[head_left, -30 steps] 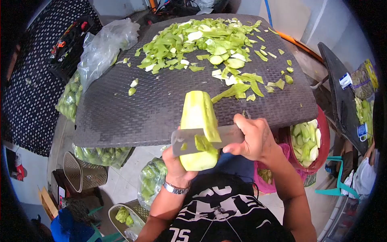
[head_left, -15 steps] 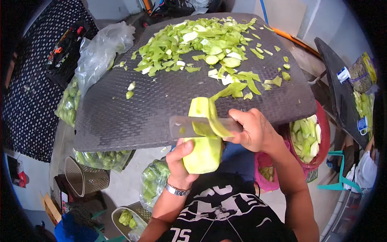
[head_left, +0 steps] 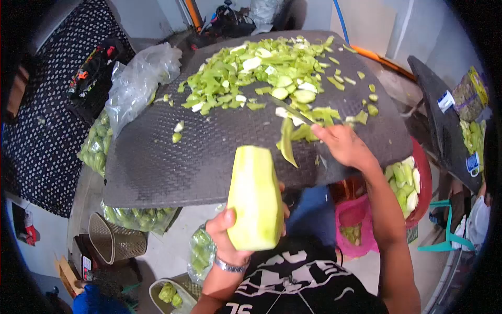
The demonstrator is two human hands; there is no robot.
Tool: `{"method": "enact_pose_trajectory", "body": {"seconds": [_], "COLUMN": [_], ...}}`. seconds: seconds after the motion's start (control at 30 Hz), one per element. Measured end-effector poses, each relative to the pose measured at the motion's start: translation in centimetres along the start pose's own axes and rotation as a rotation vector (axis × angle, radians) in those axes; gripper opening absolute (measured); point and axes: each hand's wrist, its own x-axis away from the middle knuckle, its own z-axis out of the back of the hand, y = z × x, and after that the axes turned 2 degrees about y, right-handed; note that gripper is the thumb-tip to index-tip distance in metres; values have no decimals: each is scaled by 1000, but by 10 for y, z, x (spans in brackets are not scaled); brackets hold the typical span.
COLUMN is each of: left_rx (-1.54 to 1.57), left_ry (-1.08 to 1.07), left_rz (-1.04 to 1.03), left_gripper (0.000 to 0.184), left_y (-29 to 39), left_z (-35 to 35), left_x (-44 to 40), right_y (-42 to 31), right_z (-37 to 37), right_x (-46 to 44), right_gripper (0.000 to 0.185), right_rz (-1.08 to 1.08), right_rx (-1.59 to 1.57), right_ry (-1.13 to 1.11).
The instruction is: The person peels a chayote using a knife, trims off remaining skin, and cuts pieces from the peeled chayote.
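My left hand (head_left: 225,233) is wrapped round the lower part of a large, peeled, pale green vegetable (head_left: 254,201) that looks like a green papaya. It is held upright in front of the near table edge, with flat peeled facets along its sides. My right hand (head_left: 345,146) grips a knife (head_left: 293,111), now over the table and apart from the vegetable. The knife points up and to the left, its blade seen nearly edge-on. A long strip of green peel (head_left: 286,142) hangs below the blade. Behind it a wide heap of peelings (head_left: 235,73) covers the far part of the table.
The dark woven table (head_left: 157,172) lies ahead. A clear plastic bag (head_left: 141,78) rests at its left edge, above bagged green vegetables (head_left: 97,144). Baskets (head_left: 112,240) stand low left. On the right are a red tub (head_left: 421,183) of peeled pieces, a pink container (head_left: 358,246) and a teal stool (head_left: 444,230).
My right hand has carried the knife off the vegetable, up and forward over the peelings, with a peel strip coming away. The vegetable has turned slightly and sits lower in my left hand.
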Motion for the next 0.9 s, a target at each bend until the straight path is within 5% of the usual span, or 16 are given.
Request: {"method": "enact_pose_trajectory", "body": {"seconds": [0.13, 0.27, 0.37, 0.43, 0.5, 0.6, 0.9], "left_rx": [91, 49, -107, -79, 4, 10, -5], "left_ry": [148, 359, 563, 545, 530, 417, 402], "left_rz": [3, -3, -69, -33, 24, 83, 0], "left_gripper": [76, 66, 63, 59, 59, 60, 63], "left_y": [4, 3, -5, -5, -9, -9, -22], "left_z": [5, 22, 31, 36, 50, 20, 20], "left_x": [-10, -31, -39, -41, -40, -44, -41], "right_y": [-7, 10, -26, -79, -98, -102, -99], "right_z": [38, 41, 29, 24, 7, -35, -33], "right_x": [-12, -17, 19, 57, 85, 101, 101], "right_gripper": [98, 91, 79, 69, 68, 75, 81], "right_rz": [-480, -293, -108, -80, 170, 437, 416], "right_rx": [0, 234, 78, -25, -79, 50, 88], "right_ry": [-232, 133, 56, -72, -183, 80, -33]}}
